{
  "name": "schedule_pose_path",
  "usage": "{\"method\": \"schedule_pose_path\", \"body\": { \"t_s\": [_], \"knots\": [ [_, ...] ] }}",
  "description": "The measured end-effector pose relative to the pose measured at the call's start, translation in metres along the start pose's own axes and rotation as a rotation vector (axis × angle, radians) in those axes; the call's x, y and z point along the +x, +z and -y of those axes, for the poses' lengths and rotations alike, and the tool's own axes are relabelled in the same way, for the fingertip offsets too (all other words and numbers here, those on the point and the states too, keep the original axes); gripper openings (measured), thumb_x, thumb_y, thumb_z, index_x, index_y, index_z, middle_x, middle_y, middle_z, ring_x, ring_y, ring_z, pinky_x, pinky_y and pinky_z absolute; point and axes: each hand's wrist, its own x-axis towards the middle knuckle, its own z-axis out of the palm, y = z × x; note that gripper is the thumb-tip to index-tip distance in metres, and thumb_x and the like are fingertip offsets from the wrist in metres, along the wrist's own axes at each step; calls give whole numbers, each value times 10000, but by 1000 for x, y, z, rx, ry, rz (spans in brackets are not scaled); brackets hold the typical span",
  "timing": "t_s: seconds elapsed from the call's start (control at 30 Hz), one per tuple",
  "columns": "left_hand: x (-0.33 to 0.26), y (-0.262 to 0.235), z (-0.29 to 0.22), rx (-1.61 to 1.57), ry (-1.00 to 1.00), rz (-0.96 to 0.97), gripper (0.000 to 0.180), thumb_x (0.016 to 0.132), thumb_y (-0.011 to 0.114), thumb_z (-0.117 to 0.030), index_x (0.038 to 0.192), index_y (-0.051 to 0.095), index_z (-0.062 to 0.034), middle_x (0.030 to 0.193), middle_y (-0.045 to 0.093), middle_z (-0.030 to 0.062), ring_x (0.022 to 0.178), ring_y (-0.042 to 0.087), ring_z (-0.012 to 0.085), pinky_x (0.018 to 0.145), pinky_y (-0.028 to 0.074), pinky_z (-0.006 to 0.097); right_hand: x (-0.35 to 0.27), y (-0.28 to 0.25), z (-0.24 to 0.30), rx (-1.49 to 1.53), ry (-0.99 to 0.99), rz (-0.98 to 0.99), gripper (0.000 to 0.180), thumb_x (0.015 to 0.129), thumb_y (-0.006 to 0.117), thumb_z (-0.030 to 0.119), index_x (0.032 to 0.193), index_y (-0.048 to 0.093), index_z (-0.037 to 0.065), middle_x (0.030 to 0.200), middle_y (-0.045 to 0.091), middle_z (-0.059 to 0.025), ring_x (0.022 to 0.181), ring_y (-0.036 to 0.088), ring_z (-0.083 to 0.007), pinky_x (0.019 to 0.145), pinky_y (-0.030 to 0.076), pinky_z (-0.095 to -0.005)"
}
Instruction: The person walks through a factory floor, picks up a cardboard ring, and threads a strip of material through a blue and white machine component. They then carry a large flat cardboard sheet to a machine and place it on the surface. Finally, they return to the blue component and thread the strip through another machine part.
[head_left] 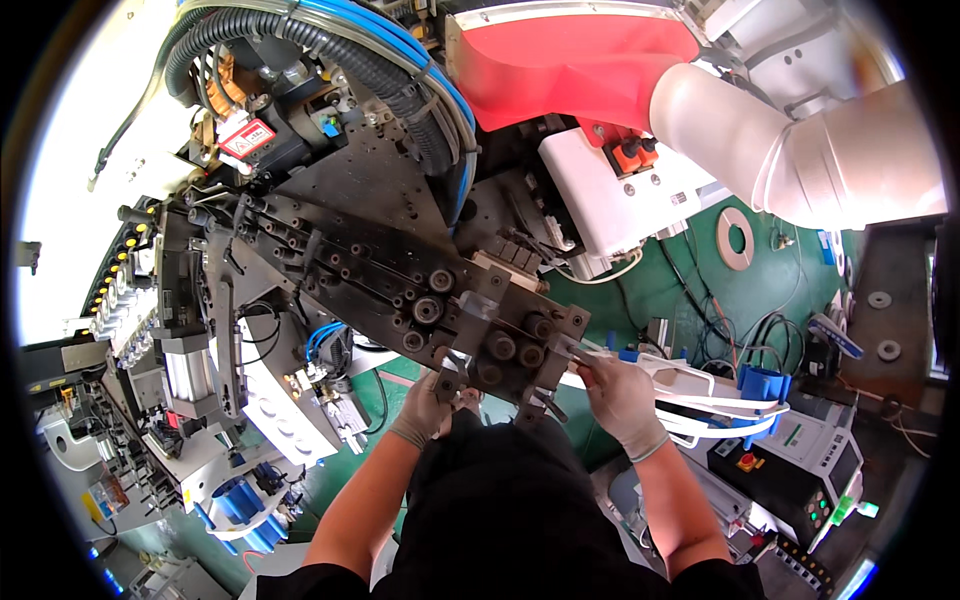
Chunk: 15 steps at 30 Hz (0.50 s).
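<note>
Before me a long dark metal machine arm [390, 275] slants down to the right, studded with bolts and round rollers. Its near end carries a thick block [510, 345] with several rollers [501, 346]. My left hand [424, 408], in a pale glove, is at the block's left lower corner, beside a small shiny metal piece [455, 364]. Its fingers curl in there and are partly hidden. At the block's right edge, my right hand [622, 398], gloved too, has its fingers pinched by a short pale piece too small to name.
A coil holder with white hoops and a blue hub [762, 390] stands right of my right hand. Beyond it sits a control box [800, 465] with lit buttons. A white machine unit [610, 185] and a wide pale duct [790, 150] are far right. Cables [700, 310] cross the green floor.
</note>
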Motion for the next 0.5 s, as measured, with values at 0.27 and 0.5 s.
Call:
{"method": "schedule_pose_path", "body": {
  "t_s": [0.27,0.5],
  "knots": [
    [-7,10,-21,-488,-235,46,416,1098,462,-263,1503,430,-171,1295,624,103,1102,677,285,813,602,450,4,-37,-7,36,-128,-61,512,890,736,381,1233,652,11,1070,709,-192,982,663,-426,852,510,-505],
    [4,5,1,-571,-175,-20,361,1092,478,-299,1400,489,-110,1113,634,127,987,653,286,854,550,461,-48,-3,-101,-82,8,-57,172,909,701,271,958,773,122,821,724,-147,760,643,-395,762,479,-508]
  ]
}}
